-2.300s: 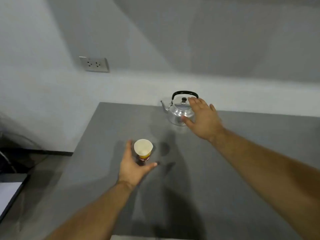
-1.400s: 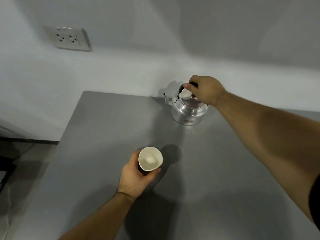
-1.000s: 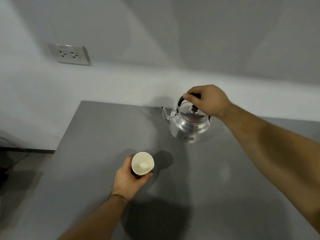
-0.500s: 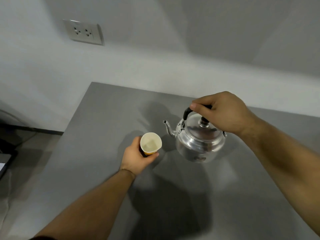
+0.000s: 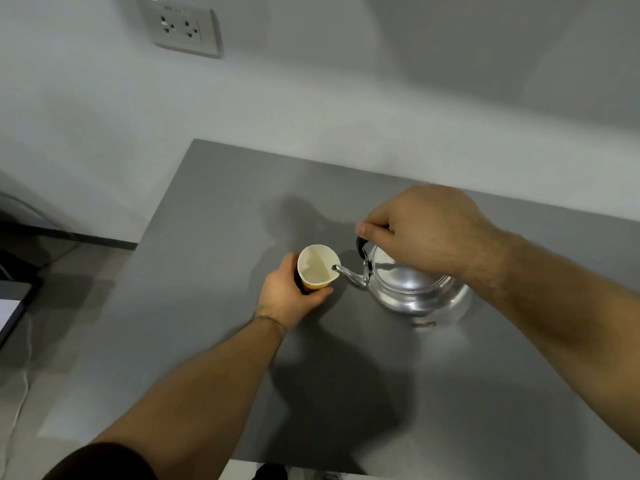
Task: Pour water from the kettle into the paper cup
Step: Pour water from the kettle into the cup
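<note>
My left hand (image 5: 289, 299) is nearest me, its grip wrapped around the lower wall of the white-lined, orange-sided paper cup (image 5: 317, 268), thumb on the near side, fingers behind. The cup stands, or is held just above, the grey tabletop (image 5: 214, 237); I cannot tell which, since my hand hides its base. I keep this hold firm but light, because a paper wall buckles if squeezed, and a steady cup is what lets the stream land.

Just beside it on the right, the shiny, round metal kettle (image 5: 412, 289) hangs off the tabletop, tipped toward the cup, with the thin curved spout (image 5: 348, 273) reaching over the cup's right rim. Whether water is running I cannot make out; the inside looks pale and shallow.

Farther back, my right hand (image 5: 426, 230) is clenched over the kettle's black arched handle (image 5: 362, 247), knuckles up. To pour well, I judge I should tilt slowly from the wrist, keep the spout tip inside the rim, and watch the level. The lid may slip if I tip too steeply, so a gentle angle suits best.
</note>
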The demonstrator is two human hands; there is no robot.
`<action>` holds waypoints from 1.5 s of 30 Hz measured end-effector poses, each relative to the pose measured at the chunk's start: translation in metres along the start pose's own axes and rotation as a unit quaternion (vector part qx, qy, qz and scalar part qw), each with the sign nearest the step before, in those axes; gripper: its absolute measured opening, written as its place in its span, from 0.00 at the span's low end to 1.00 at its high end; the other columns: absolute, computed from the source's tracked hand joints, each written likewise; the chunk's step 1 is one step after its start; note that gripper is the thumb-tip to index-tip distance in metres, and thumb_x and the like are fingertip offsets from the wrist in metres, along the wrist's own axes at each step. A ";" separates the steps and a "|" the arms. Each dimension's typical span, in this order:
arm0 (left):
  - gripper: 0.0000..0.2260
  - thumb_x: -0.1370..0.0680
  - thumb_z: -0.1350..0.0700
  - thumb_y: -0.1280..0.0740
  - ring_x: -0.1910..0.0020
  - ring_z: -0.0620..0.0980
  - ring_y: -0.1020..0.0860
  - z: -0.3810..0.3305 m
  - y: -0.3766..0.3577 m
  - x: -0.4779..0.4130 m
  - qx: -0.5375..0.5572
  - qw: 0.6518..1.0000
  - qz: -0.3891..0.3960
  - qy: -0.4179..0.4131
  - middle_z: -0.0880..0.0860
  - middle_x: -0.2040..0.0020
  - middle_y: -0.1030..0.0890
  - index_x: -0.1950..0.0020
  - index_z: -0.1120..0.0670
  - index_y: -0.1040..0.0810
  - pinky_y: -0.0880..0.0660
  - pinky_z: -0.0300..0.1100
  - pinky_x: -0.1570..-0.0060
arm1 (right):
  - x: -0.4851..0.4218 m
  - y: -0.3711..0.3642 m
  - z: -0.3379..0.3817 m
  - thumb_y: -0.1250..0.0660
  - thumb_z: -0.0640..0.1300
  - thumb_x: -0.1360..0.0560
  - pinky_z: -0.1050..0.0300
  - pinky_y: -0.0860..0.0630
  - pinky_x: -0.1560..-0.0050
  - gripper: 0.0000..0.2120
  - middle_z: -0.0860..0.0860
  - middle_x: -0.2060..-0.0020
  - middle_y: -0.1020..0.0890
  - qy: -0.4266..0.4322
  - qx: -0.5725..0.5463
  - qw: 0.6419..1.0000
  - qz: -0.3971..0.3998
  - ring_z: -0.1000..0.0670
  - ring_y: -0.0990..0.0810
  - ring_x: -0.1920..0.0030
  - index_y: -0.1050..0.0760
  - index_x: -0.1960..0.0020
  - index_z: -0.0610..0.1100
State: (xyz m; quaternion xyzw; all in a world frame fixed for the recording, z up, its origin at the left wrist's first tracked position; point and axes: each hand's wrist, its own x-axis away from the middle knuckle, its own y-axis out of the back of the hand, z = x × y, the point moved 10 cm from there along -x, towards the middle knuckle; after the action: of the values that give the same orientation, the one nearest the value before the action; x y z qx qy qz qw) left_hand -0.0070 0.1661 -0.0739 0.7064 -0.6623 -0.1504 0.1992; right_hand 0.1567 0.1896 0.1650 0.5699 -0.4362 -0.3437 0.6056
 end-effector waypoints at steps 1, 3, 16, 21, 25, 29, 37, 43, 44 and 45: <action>0.29 0.40 0.36 0.21 0.54 0.45 0.17 -0.001 0.000 0.000 -0.003 1.000 0.000 0.000 0.37 0.56 0.19 0.44 0.41 0.28 0.19 0.44 0.56 | -0.001 0.000 0.005 0.46 0.65 0.19 0.59 0.32 0.69 0.21 0.57 0.68 0.17 0.006 0.016 1.000 0.004 0.53 0.20 0.64 0.16 0.50 0.60; 0.29 0.39 0.35 0.21 0.55 0.44 0.18 -0.001 0.000 0.000 -0.005 1.000 0.001 0.003 0.36 0.57 0.20 0.44 0.42 0.27 0.19 0.43 0.57 | -0.003 0.003 0.013 0.46 0.64 0.18 0.58 0.31 0.69 0.22 0.56 0.67 0.17 0.011 0.042 0.999 0.006 0.51 0.20 0.64 0.15 0.51 0.59; 0.27 0.36 0.38 0.21 0.54 0.49 0.19 -0.008 0.000 0.001 -0.018 1.000 0.014 -0.020 0.39 0.55 0.20 0.46 0.47 0.28 0.22 0.46 0.57 | -0.020 0.019 0.039 0.44 0.56 0.15 0.58 0.44 0.72 0.23 0.53 0.73 0.25 0.016 0.123 0.991 0.054 0.54 0.30 0.72 0.15 0.55 0.48; 0.27 0.35 0.39 0.21 0.53 0.51 0.18 -0.010 0.001 0.002 -0.012 1.000 0.011 -0.026 0.45 0.51 0.17 0.45 0.48 0.28 0.21 0.48 0.56 | -0.025 0.023 0.044 0.43 0.56 0.16 0.58 0.44 0.72 0.21 0.51 0.71 0.25 0.026 0.150 0.987 0.043 0.51 0.28 0.69 0.14 0.53 0.47; 0.27 0.35 0.38 0.21 0.53 0.51 0.19 -0.010 0.002 0.002 -0.013 1.000 0.014 -0.022 0.45 0.51 0.17 0.46 0.48 0.28 0.21 0.49 0.56 | -0.034 0.013 0.041 0.40 0.56 0.18 0.58 0.33 0.71 0.22 0.50 0.72 0.22 0.029 0.139 0.989 0.027 0.50 0.26 0.71 0.14 0.59 0.46; 0.26 0.35 0.38 0.21 0.54 0.52 0.19 -0.012 0.002 0.003 -0.014 1.000 0.015 -0.024 0.44 0.53 0.18 0.47 0.47 0.29 0.21 0.48 0.57 | -0.047 -0.004 0.031 0.37 0.57 0.20 0.52 0.19 0.59 0.22 0.48 0.70 0.17 0.023 0.102 0.994 0.021 0.45 0.18 0.67 0.16 0.63 0.45; 0.26 0.35 0.40 0.20 0.53 0.51 0.18 -0.012 0.004 0.005 0.001 1.000 0.012 -0.015 0.44 0.53 0.17 0.46 0.49 0.27 0.21 0.48 0.55 | -0.059 -0.015 0.024 0.39 0.61 0.24 0.59 0.28 0.68 0.22 0.52 0.75 0.20 0.042 0.132 0.990 -0.009 0.50 0.27 0.76 0.18 0.68 0.48; 0.26 0.34 0.42 0.19 0.52 0.52 0.18 -0.014 0.005 0.005 0.005 1.000 0.013 -0.010 0.46 0.51 0.16 0.44 0.50 0.26 0.20 0.51 0.53 | -0.065 -0.018 0.021 0.41 0.61 0.27 0.61 0.34 0.71 0.23 0.53 0.76 0.21 0.050 0.141 0.989 -0.019 0.52 0.30 0.77 0.19 0.69 0.49; 0.26 0.34 0.42 0.19 0.52 0.52 0.18 -0.015 0.005 0.006 0.006 1.000 0.013 -0.009 0.46 0.51 0.16 0.44 0.50 0.26 0.20 0.51 0.53 | -0.066 -0.019 0.021 0.41 0.61 0.27 0.61 0.34 0.71 0.23 0.53 0.77 0.22 0.052 0.143 0.988 -0.023 0.52 0.30 0.78 0.19 0.70 0.49; 0.26 0.34 0.42 0.19 0.52 0.52 0.18 -0.015 0.005 0.006 0.005 1.000 0.014 -0.009 0.46 0.51 0.16 0.44 0.50 0.26 0.20 0.51 0.53 | -0.066 -0.019 0.020 0.41 0.61 0.27 0.61 0.35 0.72 0.23 0.53 0.77 0.22 0.053 0.145 0.988 -0.025 0.52 0.30 0.78 0.19 0.70 0.49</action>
State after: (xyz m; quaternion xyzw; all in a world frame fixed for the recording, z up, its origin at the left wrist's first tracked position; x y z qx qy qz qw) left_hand -0.0039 0.1612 -0.0583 0.6968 -0.6745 -0.1503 0.1920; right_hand 0.1140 0.2400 0.1364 0.6797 -0.4342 -0.2617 0.5301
